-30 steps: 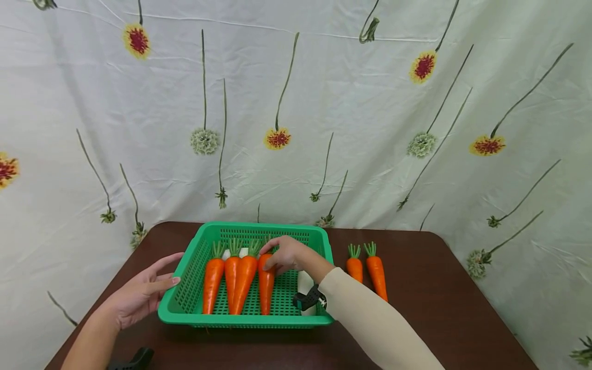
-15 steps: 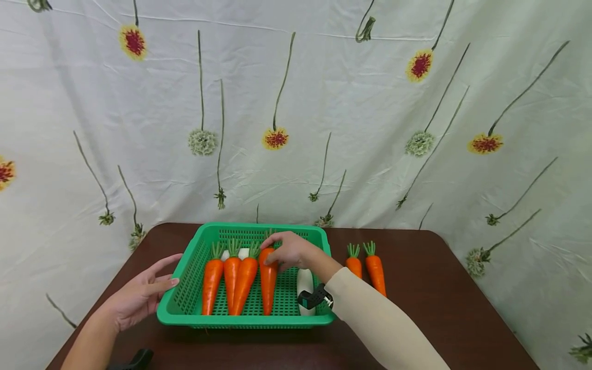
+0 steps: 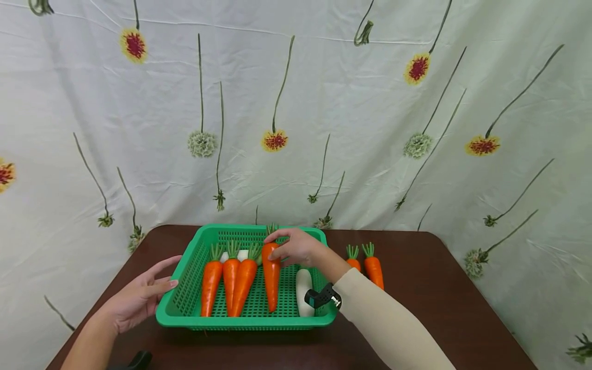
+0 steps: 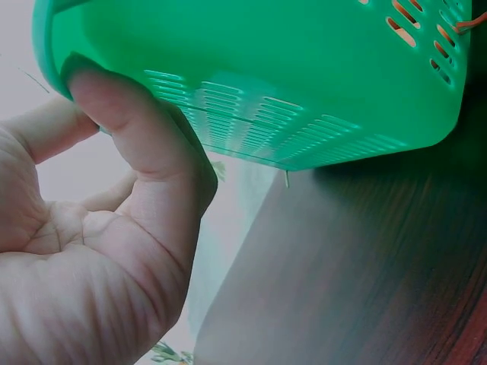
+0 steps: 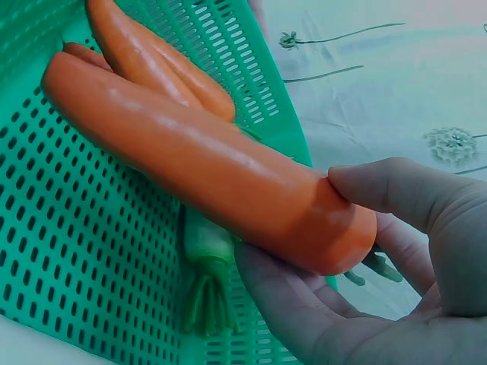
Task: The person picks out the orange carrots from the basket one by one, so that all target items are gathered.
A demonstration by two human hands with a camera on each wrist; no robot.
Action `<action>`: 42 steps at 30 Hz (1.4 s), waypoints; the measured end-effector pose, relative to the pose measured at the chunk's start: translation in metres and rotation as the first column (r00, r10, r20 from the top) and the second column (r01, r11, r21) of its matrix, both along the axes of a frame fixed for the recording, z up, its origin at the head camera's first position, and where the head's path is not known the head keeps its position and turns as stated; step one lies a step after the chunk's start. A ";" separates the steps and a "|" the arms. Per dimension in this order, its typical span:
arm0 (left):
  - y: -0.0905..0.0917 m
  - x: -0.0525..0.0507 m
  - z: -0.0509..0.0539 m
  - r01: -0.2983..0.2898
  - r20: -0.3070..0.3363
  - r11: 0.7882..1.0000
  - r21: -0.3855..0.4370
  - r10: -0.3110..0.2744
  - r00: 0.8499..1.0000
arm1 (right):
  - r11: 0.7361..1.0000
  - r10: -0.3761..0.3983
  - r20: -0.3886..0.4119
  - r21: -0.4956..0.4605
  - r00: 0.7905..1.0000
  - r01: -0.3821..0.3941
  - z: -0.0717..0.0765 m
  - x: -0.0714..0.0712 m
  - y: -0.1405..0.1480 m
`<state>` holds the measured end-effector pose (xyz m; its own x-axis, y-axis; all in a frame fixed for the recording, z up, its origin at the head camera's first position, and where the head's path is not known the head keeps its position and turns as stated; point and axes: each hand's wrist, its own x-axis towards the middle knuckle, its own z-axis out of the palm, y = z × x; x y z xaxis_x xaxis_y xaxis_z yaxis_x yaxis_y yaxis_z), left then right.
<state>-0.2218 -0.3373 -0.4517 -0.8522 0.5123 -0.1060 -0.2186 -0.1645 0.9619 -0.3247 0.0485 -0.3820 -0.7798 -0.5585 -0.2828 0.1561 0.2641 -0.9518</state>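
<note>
My right hand (image 3: pixel 300 249) grips a carrot (image 3: pixel 272 277) near its leafy top, thumb on one side and fingers on the other. The carrot is held above the floor of the green basket (image 3: pixel 245 322), its tip pointing down toward me. Several carrots (image 3: pixel 211 288) lie side by side in the basket's left half. A white radish (image 3: pixel 304 293) lies at its right side; other white ends (image 3: pixel 242 254) show behind the carrots. My left hand (image 3: pixel 141 298) touches the basket's left rim with thumb and fingers from outside. In the right wrist view a radish with green leaves (image 5: pixel 207 243) lies below the held carrot.
Two more carrots (image 3: pixel 373 272) lie on the dark brown table (image 3: pixel 425 288) right of the basket, one partly hidden by my sleeve (image 3: pixel 370 308). A flower-printed white cloth (image 3: pixel 259 103) hangs behind the table.
My right hand has lifted the carrot up from the basket floor and shifted slightly right. More of the right-hand radish now shows. My left hand stays at the rim.
</note>
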 end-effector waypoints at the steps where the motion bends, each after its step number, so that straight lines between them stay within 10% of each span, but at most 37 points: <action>1: 0.000 0.000 0.000 0.002 0.001 1.000 0.001 -0.002 1.000 | 1.000 -0.001 0.002 -0.005 1.000 0.001 0.001 0.000 0.000; 42: -0.001 -0.001 -0.002 0.013 0.009 0.999 0.029 -0.014 1.000 | 0.970 -0.137 -0.015 -0.206 0.990 0.131 0.018 0.016 0.052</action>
<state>-0.2224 -0.3383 -0.4533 -0.8442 0.5267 -0.0991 -0.2302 -0.1894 0.9545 -0.3089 0.1009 -0.3643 -0.8578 -0.4916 -0.1501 0.1483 0.0428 -0.9880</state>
